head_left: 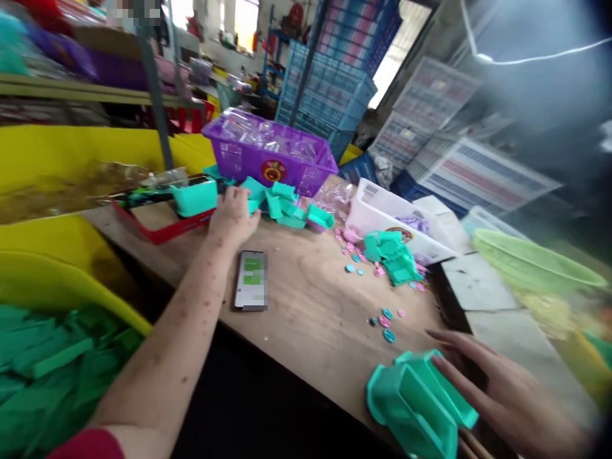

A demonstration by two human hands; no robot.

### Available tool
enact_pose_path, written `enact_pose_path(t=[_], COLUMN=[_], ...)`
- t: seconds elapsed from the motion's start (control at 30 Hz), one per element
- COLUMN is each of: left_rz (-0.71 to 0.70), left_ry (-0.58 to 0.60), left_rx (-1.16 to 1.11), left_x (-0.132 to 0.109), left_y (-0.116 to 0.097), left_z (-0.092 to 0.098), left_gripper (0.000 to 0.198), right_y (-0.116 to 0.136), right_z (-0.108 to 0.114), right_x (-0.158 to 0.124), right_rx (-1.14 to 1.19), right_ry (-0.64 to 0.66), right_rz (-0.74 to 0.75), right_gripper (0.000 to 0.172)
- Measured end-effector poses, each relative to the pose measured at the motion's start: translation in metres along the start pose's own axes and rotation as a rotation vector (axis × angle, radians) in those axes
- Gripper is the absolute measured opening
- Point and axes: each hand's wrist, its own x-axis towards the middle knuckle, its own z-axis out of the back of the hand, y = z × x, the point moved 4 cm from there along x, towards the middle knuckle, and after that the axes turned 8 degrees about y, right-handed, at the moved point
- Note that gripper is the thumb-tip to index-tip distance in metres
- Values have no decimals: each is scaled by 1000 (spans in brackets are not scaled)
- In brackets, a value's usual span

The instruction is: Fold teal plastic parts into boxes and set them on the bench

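My left hand [234,217] reaches to the edge of a pile of small teal plastic pieces [284,207], fingers apart and curved. A bit of teal shows between thumb and fingers; no firm grip is visible. A teal box-shaped piece [195,197] sits just left of it. At the lower right my right hand [507,389] is blurred, its fingers stretched out over a larger teal plastic holder [414,401] with angled walls. The fingertips overlap its upper edge; I cannot tell whether they touch.
A phone [251,280] lies on the wooden table [306,293]. Behind stand a purple basket [272,159] of clear plastic parts and a white bin [377,210]. Small pink and blue discs [385,322] are scattered at right. A yellow tub [95,287] holds teal parts at lower left.
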Motion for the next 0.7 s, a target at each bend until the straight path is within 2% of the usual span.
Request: enact_pose_path(t=[0.03,0.07,0.17,0.23,0.3,0.4,0.47,0.53,0.63,0.7], left_rz=[0,9,49,65,62,67,84,104,117,120], left_ry=[9,27,106,141,141,120,114,101,49,24], left_rx=[36,70,157,210,263,333,367,398,447,470], left_x=[17,31,56,61,60,59,60,63,66,64], left_y=[3,8,25,35,41,42,40,36,29,22], left_z=[-2,-6,-21,-28,-30,-27,-20,-9,18,42], left_gripper=[66,68,66,63,58,52,50,49,60,69], right_y=[15,27,39,28,7,-36,-66,-94,-123,-132], right_z=[5,10,17,12,4,-8,-15,-25,-40,-43], right_x=[16,34,100,149,197,253,271,274,263,252], right_rx=[-5,-16,-46,-47,-44,-46,-22,49,225,334], right_ry=[87,114,153,192,216,160,97,75,123,151], right_rz=[-8,-27,3,20,-16,-174,-325,-474,-635,-692], right_gripper=[69,68,60,46,31,19,23,31,35,32])
